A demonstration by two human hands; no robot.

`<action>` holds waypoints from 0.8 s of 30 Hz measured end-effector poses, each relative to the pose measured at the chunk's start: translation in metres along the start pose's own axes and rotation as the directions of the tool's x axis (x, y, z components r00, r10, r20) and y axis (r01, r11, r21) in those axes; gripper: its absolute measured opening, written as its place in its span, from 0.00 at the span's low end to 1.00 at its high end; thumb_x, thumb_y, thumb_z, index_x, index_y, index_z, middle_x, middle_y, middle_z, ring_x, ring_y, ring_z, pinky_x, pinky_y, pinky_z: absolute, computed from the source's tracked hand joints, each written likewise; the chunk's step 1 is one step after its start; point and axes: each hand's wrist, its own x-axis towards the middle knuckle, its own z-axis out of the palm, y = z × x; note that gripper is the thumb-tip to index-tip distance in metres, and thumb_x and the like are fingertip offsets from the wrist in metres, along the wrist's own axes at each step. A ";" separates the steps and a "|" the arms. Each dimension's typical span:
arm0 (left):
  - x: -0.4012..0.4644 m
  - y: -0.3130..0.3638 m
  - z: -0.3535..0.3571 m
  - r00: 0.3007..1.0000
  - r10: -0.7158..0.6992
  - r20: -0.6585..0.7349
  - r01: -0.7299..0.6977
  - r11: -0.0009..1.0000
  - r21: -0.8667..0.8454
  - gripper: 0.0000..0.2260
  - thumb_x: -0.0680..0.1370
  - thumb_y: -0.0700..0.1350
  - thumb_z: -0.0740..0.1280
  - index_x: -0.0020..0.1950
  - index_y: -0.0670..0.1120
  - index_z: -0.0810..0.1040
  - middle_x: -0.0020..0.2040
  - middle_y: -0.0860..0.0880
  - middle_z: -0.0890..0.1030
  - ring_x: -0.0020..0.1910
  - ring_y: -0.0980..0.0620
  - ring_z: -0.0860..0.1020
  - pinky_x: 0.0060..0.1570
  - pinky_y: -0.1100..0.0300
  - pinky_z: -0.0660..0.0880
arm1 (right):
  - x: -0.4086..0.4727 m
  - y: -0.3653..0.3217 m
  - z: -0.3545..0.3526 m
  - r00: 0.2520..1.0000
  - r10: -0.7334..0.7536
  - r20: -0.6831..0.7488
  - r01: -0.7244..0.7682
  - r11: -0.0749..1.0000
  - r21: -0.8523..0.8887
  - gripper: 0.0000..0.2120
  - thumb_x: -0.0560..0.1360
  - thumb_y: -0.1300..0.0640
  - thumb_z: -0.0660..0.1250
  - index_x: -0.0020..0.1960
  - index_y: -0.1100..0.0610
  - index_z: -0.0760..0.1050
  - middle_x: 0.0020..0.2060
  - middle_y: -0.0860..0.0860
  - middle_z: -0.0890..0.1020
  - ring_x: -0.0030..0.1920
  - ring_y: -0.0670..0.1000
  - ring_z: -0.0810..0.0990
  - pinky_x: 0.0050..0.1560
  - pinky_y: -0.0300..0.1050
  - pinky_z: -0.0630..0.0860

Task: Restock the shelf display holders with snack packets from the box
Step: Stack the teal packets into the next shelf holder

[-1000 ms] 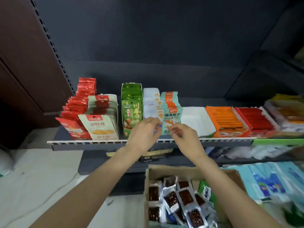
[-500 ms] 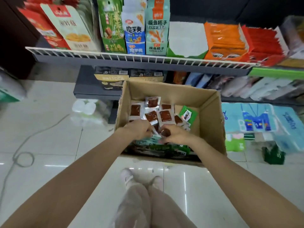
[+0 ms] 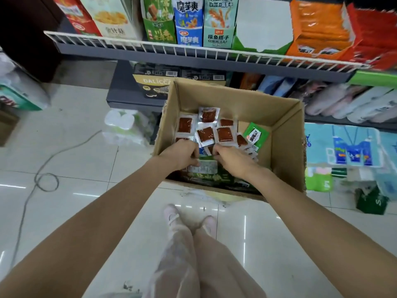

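Packets [image 3: 205, 136] lie loose in the box [image 3: 285, 151] on the floor, under the shelf [image 3: 193, 53] w/ holders [image 3: 219, 22]. Both hands dig at the near end: left hand [image 3: 182, 152] and right hand [image 3: 231, 157], fingers curled down among packets; can't tell if either grip has one. Probably light, slick foil; best pinched at sealed edges. Fingertips hidden, holder tops cut off

I see the brown cardboard box [image 3: 285, 151] open on top, its right corner bare; the white wire shelf rail [image 3: 214, 53] overhangs its far edge.
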 end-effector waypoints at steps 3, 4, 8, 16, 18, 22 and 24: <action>-0.006 0.004 -0.015 0.992 -0.007 -0.126 -0.011 0.990 -0.141 0.08 0.75 0.43 0.70 0.48 0.47 0.71 0.47 0.47 0.77 0.48 0.47 0.77 0.50 0.54 0.74 | -0.003 -0.006 -0.027 0.982 0.012 -0.191 0.012 0.992 0.126 0.06 0.80 0.56 0.59 0.54 0.56 0.72 0.42 0.47 0.75 0.38 0.48 0.72 0.38 0.45 0.68; -0.008 0.006 -0.021 0.982 -0.006 -0.190 -0.030 0.983 -0.182 0.07 0.75 0.43 0.70 0.48 0.46 0.72 0.46 0.48 0.76 0.47 0.48 0.76 0.48 0.55 0.74 | -0.004 -0.008 -0.037 0.962 0.052 -0.269 0.007 0.977 0.212 0.07 0.79 0.55 0.61 0.54 0.57 0.73 0.41 0.46 0.74 0.37 0.47 0.72 0.39 0.43 0.66; -0.013 0.017 -0.049 0.866 -0.036 -0.498 -0.097 0.966 -0.238 0.07 0.76 0.44 0.69 0.53 0.45 0.78 0.44 0.51 0.77 0.44 0.52 0.75 0.44 0.59 0.72 | -0.002 -0.013 -0.073 0.781 0.455 -0.427 -0.143 0.796 0.588 0.23 0.77 0.48 0.63 0.67 0.59 0.65 0.61 0.56 0.72 0.63 0.56 0.70 0.60 0.47 0.68; -0.020 0.051 -0.101 0.660 0.345 -0.667 -0.222 0.938 0.266 0.13 0.78 0.45 0.64 0.63 0.48 0.77 0.54 0.47 0.81 0.50 0.44 0.80 0.46 0.50 0.77 | 0.025 -0.060 -0.142 0.918 0.396 -0.010 -0.012 0.052 0.999 0.09 0.80 0.56 0.60 0.55 0.61 0.70 0.48 0.58 0.79 0.45 0.55 0.81 0.48 0.52 0.80; -0.021 0.044 -0.120 0.667 0.376 -0.643 -0.295 0.926 0.235 0.14 0.77 0.49 0.66 0.62 0.48 0.78 0.55 0.48 0.81 0.51 0.46 0.80 0.48 0.52 0.76 | 0.038 -0.063 -0.158 0.886 0.451 -0.109 0.052 0.138 0.989 0.07 0.81 0.63 0.55 0.52 0.60 0.71 0.48 0.58 0.79 0.42 0.53 0.80 0.41 0.49 0.80; -0.018 0.021 -0.176 0.620 0.280 -0.733 -0.434 0.901 -0.022 0.13 0.80 0.46 0.63 0.63 0.44 0.76 0.57 0.46 0.78 0.51 0.50 0.79 0.51 0.56 0.74 | 0.068 -0.069 -0.183 0.881 0.422 -0.213 0.060 0.347 0.936 0.09 0.80 0.59 0.58 0.59 0.58 0.70 0.55 0.57 0.79 0.54 0.57 0.79 0.54 0.59 0.78; -0.010 0.010 -0.211 0.608 0.189 -0.771 -0.399 0.913 -0.090 0.17 0.80 0.44 0.63 0.68 0.43 0.71 0.62 0.44 0.75 0.56 0.48 0.76 0.54 0.61 0.70 | 0.087 -0.078 -0.199 0.885 0.386 -0.260 0.105 0.377 0.920 0.12 0.80 0.56 0.60 0.62 0.57 0.70 0.57 0.54 0.78 0.57 0.56 0.78 0.57 0.61 0.76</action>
